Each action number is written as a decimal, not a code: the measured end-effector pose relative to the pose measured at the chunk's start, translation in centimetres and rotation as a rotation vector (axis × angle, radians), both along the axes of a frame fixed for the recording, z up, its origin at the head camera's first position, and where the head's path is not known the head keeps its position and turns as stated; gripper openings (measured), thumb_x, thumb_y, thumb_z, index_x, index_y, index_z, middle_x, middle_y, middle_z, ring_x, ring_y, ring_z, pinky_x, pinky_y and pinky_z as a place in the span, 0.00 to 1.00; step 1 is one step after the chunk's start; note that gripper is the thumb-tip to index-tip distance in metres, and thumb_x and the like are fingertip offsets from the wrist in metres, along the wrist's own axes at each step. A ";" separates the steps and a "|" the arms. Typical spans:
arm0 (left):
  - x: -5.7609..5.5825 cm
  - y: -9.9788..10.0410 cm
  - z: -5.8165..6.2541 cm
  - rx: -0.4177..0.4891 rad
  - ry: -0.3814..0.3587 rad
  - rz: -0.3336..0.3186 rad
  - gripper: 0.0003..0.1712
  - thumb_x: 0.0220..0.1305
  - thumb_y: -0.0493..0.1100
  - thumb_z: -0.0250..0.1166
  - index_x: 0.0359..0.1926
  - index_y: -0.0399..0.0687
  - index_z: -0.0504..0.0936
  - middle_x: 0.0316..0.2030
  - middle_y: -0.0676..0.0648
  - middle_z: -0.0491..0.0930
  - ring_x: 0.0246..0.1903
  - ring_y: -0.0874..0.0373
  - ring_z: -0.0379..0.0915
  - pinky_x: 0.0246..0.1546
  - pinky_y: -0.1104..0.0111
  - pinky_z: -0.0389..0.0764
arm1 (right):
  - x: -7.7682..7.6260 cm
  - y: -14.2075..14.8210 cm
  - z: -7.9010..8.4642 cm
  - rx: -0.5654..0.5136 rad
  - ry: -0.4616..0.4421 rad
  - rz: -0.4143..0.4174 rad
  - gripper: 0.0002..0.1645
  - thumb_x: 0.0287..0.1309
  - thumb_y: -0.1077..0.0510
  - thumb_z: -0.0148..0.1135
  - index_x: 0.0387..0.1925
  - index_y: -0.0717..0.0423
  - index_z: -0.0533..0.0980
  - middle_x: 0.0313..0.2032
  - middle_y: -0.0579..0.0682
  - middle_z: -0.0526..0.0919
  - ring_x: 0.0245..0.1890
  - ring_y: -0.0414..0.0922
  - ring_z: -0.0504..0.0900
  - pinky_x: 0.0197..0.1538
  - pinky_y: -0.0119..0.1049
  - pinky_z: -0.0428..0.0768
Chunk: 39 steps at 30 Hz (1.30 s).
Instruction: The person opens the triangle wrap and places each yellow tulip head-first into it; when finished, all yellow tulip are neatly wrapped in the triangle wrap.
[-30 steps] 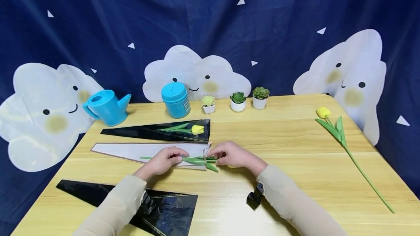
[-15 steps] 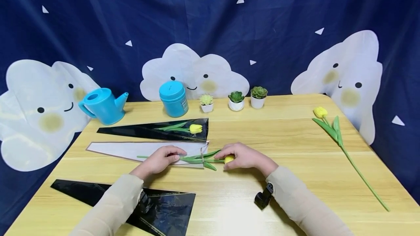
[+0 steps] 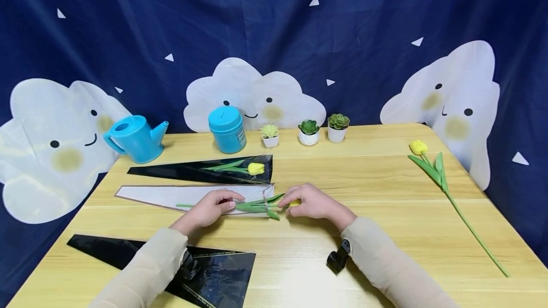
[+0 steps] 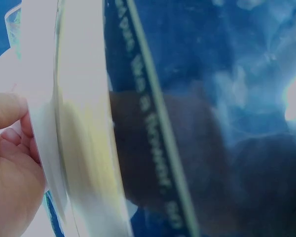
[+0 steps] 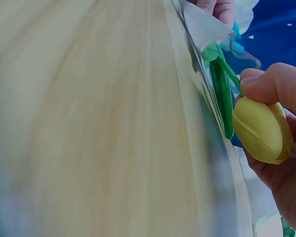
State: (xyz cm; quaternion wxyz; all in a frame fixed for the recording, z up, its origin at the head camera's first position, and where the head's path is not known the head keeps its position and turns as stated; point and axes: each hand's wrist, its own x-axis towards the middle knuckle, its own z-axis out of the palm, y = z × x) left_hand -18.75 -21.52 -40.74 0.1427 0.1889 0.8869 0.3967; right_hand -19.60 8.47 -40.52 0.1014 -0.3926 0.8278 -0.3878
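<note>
A yellow tulip (image 5: 259,129) with green leaves lies partly inside a white, brown-edged flower sleeve (image 3: 158,196). Its leaves spread at the sleeve's mouth, and the bud stands outside to the right. My right hand (image 3: 311,202) pinches the stem just under the bud, thumb on top in the right wrist view, with part of the bud hidden by the fingers in the head view. My left hand (image 3: 210,209) holds the sleeve's near edge between thumb and fingers. In the left wrist view that sleeve edge hides some of the fingertips.
Behind the white sleeve lies a black sleeve (image 3: 171,172) with another tulip (image 3: 255,168) in it. A second black sleeve (image 3: 222,274) lies under my left forearm. One loose tulip (image 3: 464,220) rests at the right. A blue watering can (image 3: 136,139), blue canister (image 3: 228,129) and small potted plants line the back.
My right hand first moved right to the bud end of the tulip, then slid slightly left with the bud between its fingers. The left hand keeps its place on the sleeve.
</note>
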 end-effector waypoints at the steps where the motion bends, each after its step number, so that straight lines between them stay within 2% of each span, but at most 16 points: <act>1: 0.0 0.0 0.0 -0.001 0.004 -0.002 0.14 0.66 0.33 0.53 0.49 0.44 0.81 0.49 0.43 0.77 0.46 0.53 0.71 0.46 0.60 0.71 | 0.0 -0.1 0.0 0.002 0.002 -0.001 0.15 0.48 0.65 0.62 0.41 0.57 0.83 0.41 0.48 0.83 0.44 0.43 0.78 0.51 0.37 0.73; 6: 0.1 0.2 0.0 -0.008 0.001 0.014 0.14 0.66 0.33 0.54 0.49 0.46 0.81 0.49 0.43 0.77 0.47 0.53 0.71 0.46 0.59 0.71 | -0.2 -0.7 0.0 0.009 0.009 0.003 0.15 0.49 0.65 0.61 0.41 0.56 0.83 0.41 0.48 0.83 0.43 0.43 0.79 0.48 0.34 0.74; 16: 0.2 0.6 0.1 -0.014 0.010 0.016 0.14 0.66 0.33 0.53 0.48 0.45 0.81 0.49 0.43 0.77 0.47 0.52 0.71 0.47 0.58 0.71 | -0.4 -1.9 -0.1 -0.007 -0.007 0.001 0.15 0.49 0.65 0.61 0.41 0.56 0.83 0.42 0.50 0.83 0.45 0.44 0.79 0.48 0.33 0.74; 23: 0.2 1.0 0.2 -0.017 0.043 0.001 0.13 0.65 0.33 0.54 0.47 0.44 0.82 0.46 0.43 0.78 0.43 0.55 0.71 0.44 0.62 0.71 | -0.4 -2.5 -0.3 -0.011 -0.011 -0.005 0.14 0.48 0.64 0.64 0.41 0.57 0.83 0.43 0.50 0.83 0.47 0.46 0.78 0.54 0.38 0.73; 30: 0.1 1.2 0.2 -0.001 0.041 -0.021 0.13 0.65 0.33 0.54 0.47 0.42 0.81 0.45 0.43 0.78 0.40 0.56 0.70 0.42 0.64 0.71 | -0.5 -2.9 -0.5 -0.018 0.008 -0.002 0.14 0.49 0.64 0.63 0.40 0.56 0.83 0.42 0.49 0.84 0.47 0.45 0.79 0.53 0.36 0.73; 39: 0.2 1.4 0.4 -0.010 0.034 0.003 0.13 0.65 0.32 0.54 0.46 0.43 0.82 0.42 0.44 0.78 0.37 0.58 0.68 0.39 0.67 0.70 | -0.7 -3.6 -0.6 -0.011 -0.005 0.033 0.12 0.51 0.65 0.63 0.39 0.56 0.83 0.41 0.48 0.84 0.47 0.44 0.78 0.52 0.34 0.73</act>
